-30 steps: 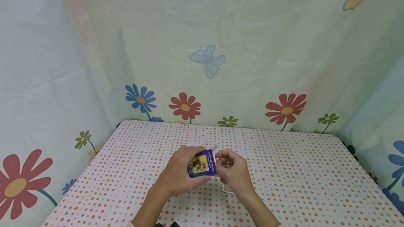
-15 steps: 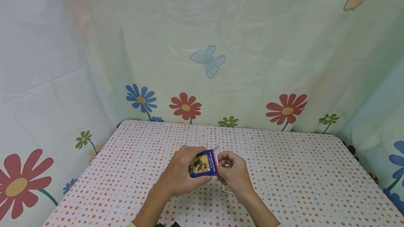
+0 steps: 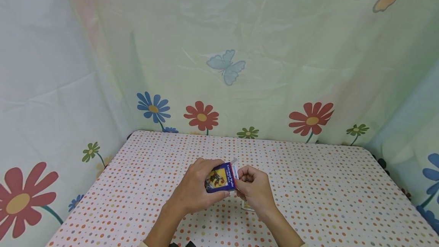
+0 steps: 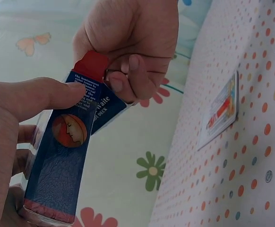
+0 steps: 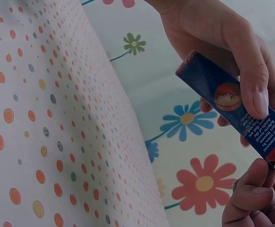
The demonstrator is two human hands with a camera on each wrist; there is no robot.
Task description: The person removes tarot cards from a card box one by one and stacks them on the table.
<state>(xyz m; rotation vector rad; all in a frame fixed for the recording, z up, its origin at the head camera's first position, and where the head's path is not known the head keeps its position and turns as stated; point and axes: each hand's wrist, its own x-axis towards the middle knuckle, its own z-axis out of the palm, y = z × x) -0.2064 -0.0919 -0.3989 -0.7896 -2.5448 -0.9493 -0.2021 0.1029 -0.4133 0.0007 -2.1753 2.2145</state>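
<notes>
My left hand grips a blue tarot card box around its sides, its printed front facing up. In the left wrist view, a red side flap stands up at the box's open end. My right hand has its fingers curled at that end and pinches the box's lid panel; its fingertips are partly hidden. A pale strip shows between the box and the right fingers in the head view. Below the right hand, a printed card lies on the table, mostly covered by that hand in the head view.
A white table with coloured dots spreads around both hands. Curtains printed with flowers and butterflies enclose its back and sides. Small dark objects show at the bottom edge of the head view.
Both hands keep nearly the same place. The right fingers shift slightly at the box's open end, and the pale strip there shows a little more.
</notes>
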